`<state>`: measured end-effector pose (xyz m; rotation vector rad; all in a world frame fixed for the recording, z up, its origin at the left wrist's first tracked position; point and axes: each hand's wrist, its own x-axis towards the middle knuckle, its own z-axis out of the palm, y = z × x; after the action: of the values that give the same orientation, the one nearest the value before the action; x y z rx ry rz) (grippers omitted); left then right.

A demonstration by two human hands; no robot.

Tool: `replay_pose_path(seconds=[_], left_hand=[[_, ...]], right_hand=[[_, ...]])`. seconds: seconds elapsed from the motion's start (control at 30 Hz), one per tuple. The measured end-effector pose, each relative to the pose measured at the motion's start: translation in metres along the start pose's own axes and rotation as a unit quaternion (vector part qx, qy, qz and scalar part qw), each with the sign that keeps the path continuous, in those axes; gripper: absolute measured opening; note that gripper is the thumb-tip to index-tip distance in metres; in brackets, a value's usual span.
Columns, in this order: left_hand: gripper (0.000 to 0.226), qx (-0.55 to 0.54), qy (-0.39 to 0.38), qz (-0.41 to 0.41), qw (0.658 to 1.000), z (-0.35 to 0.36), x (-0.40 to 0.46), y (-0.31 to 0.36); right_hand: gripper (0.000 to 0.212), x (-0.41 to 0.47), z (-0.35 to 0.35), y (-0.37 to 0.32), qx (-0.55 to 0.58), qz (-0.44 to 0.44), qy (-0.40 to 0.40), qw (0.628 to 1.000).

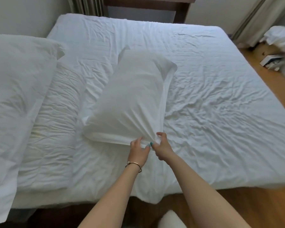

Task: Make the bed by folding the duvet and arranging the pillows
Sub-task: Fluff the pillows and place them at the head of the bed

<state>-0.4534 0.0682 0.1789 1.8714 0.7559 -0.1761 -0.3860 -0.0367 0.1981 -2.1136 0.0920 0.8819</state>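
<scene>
A white pillow [132,96] stands tilted on the bed [212,104], its near corner bunched up. My left hand [138,152], with a bracelet at the wrist, pinches the pillowcase edge at that corner. My right hand [161,145] grips the gathered fabric right beside it. A second white pillow [15,89] lies at the left, resting on a wrinkled white pillow or folded duvet [53,129] beneath it; I cannot tell which. The fitted sheet is creased all over.
A dark wooden table or headboard [148,7] stands beyond the bed's far side. Curtains hang at the back left and right. On the wooden floor at the right lie white bedding [280,37] and a small box [271,60].
</scene>
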Motion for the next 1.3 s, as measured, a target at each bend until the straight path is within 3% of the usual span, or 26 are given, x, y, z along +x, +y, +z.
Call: replay_pose_path(seconds=[0.23,0.53,0.6,0.7,0.8,0.9,1.0,1.07,1.17,1.23,1.3], left_hand=[[0.049,0.037,0.046,-0.022,0.998,0.067,-0.035,0.005],[0.061,0.001,-0.035,-0.052,0.998,0.176,-0.116,-0.011],[0.063,0.008,-0.017,-0.046,0.999,0.168,-0.108,-0.009],[0.063,0.062,0.026,-0.006,0.998,0.138,-0.078,-0.002],[0.058,0.184,0.103,0.068,0.975,0.101,-0.031,0.004],[0.055,0.207,0.156,0.110,0.959,0.061,0.021,0.033],[0.071,0.288,0.083,0.029,0.954,0.030,0.066,0.044],[0.091,0.334,-0.015,-0.049,0.941,0.022,0.085,0.019],[0.105,0.370,-0.111,-0.077,0.919,0.026,0.096,-0.024],[0.104,0.380,-0.130,-0.078,0.912,0.021,0.106,-0.023],[0.095,0.397,-0.058,-0.030,0.916,0.009,0.115,-0.010]], right_hand=[[0.046,-0.033,-0.055,0.086,-0.010,-0.039,-0.036,0.999],[0.051,-0.076,-0.132,0.202,-0.078,-0.019,-0.061,0.995],[0.048,-0.068,-0.134,0.198,-0.116,0.009,-0.055,0.992],[0.053,-0.047,-0.128,0.172,-0.281,0.015,0.025,0.959],[0.060,-0.024,-0.117,0.120,-0.295,-0.054,0.073,0.951],[0.058,0.014,-0.098,0.050,-0.308,-0.159,0.091,0.934],[0.056,0.057,-0.068,0.001,-0.333,-0.216,0.095,0.913],[0.056,0.083,-0.046,0.007,-0.381,-0.161,0.052,0.909],[0.058,0.102,-0.023,0.038,-0.448,-0.078,-0.025,0.890],[0.056,0.111,-0.023,0.035,-0.431,-0.081,-0.012,0.898],[0.044,0.116,-0.033,0.016,-0.371,-0.111,0.077,0.919]])
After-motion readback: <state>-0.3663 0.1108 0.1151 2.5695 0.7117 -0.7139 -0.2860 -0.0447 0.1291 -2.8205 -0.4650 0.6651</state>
